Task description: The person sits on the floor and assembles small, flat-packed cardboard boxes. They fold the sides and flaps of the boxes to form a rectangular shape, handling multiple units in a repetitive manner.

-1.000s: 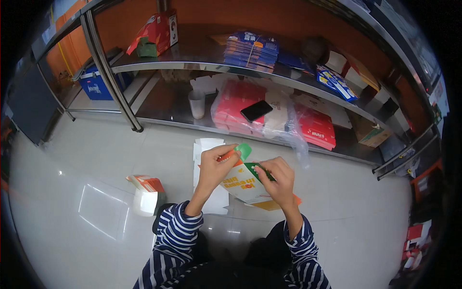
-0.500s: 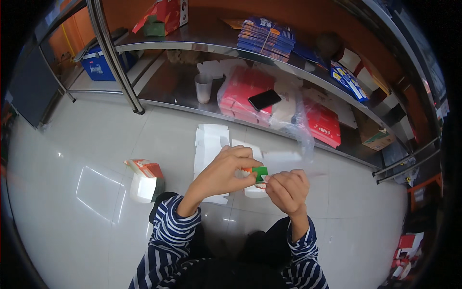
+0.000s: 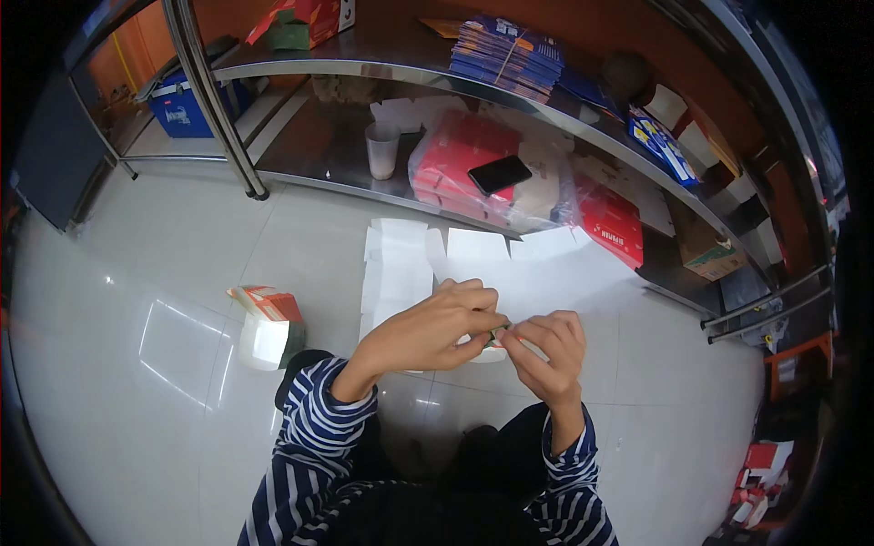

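Blue plastic makes up the cooler [image 3: 187, 109] at the far left, beside the metal leg of the shelf [image 3: 337, 182]. Next, on the glossy tiled floor, stands an orange, green and white folded box [image 3: 266, 338], near my left knee. A clear cup [image 3: 382, 150] is upright on the lower shelf, and below it, on the floor, lies a flat white sheet [image 3: 393, 264]. My left hand [image 3: 432, 329] comes over that sheet's lower part, thumb and fingers pinched on a small green edge of the carton [image 3: 542, 264]. Farther back, a black phone [image 3: 499, 175] rests on plastic-wrapped red packs [image 3: 464, 150]. The carton spreads out beyond my hands, pale side up, in front of the shelf. My right hand [image 3: 548, 355] pinches the same green edge, its fingertips close to the left ones. Rightmost, a brown cardboard box [image 3: 710, 259] sits on the lower shelf.
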`<state>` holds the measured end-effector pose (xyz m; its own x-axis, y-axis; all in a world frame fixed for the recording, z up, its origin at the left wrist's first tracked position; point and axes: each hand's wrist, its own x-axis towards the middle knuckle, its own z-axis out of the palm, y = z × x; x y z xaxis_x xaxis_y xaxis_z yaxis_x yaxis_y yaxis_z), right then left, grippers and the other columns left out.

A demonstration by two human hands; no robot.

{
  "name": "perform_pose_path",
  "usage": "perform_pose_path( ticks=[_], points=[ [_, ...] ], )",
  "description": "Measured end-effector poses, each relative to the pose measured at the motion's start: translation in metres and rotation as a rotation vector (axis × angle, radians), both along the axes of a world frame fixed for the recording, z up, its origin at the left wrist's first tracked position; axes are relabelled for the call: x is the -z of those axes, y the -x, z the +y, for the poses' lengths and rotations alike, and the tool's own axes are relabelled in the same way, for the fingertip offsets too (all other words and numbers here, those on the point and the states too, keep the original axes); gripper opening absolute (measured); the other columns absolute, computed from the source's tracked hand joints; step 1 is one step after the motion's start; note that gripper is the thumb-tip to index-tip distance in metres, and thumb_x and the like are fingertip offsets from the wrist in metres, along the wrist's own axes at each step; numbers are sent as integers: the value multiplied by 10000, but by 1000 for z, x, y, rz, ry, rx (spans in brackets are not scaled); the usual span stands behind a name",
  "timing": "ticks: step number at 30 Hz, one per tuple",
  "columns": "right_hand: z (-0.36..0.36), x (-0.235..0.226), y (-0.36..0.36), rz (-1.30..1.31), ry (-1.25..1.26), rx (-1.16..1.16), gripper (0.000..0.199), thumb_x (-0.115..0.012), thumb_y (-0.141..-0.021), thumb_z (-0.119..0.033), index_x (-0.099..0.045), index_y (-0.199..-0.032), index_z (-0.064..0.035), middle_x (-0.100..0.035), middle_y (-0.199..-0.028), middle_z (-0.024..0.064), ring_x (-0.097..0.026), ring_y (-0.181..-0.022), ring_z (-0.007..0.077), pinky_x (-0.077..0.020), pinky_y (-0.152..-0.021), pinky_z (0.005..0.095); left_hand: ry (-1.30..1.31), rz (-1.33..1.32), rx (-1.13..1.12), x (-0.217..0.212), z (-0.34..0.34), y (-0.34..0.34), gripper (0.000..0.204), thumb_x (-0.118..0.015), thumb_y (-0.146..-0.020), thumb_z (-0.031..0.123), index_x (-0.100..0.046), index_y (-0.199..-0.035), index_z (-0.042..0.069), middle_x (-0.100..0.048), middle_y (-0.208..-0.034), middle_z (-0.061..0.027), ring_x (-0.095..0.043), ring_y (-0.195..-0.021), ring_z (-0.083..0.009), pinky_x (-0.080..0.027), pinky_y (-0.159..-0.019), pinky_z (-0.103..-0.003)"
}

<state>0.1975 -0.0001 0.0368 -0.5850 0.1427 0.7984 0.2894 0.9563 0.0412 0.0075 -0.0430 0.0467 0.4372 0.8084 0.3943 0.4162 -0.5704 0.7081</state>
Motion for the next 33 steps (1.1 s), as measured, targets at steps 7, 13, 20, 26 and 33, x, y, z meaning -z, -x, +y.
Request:
perform_pose_path(
  ticks=[7, 13, 20, 26, 33],
  points=[
    [2, 7, -2, 111, 723, 60, 300, -749, -635, -111, -587, -881, -51, -610, -804, 29, -544, -680, 184, -399, -597, 308, -59, 137, -17, 4, 1, -7, 206, -606, -728, 43, -612, -934, 37, -479, -793, -61, -458, -819, -228, -338, -774, -353],
    [23, 2, -11, -85, 382, 316, 590, -759, -617, -331, -507, -1084, -72, -603, -865, 10, -519, -891, 196, -341, -830, 358, -5, 82, -139, 22, 23, 20, 154, -623, -762, 107, -621, -900, 39, -499, -832, -67, -478, -814, -214, -358, -777, -321],
    [43, 15, -30, -110, 376, 310, 206, -666, -711, -110, -615, -908, -76, -614, -839, 44, -544, -808, 237, -347, -815, 356, 118, -184, -238, 26, 28, 44, 157, -599, -798, 174, -628, -895, 55, -503, -930, -72, -477, -885, -238, -339, -844, -363],
    [41, 20, -21, -146, 403, 276, 114, -628, -739, -78, -639, -853, -75, -605, -788, 45, -550, -732, 220, -359, -760, 334, -388, 280, -564, 33, 33, 2, 137, -614, -781, 186, -634, -893, 110, -531, -1044, -36, -455, -1056, -226, -204, -944, -505],
    [29, 13, -7, -14, 446, 237, 154, -620, -702, -64, -630, -854, -84, -595, -788, 37, -548, -736, 206, -356, -718, 329, -196, 236, -473, 56, 37, -15, 129, -614, -769, 146, -667, -881, 110, -601, -820, 9, -441, -1090, -188, -147, -955, -512]
  ],
)
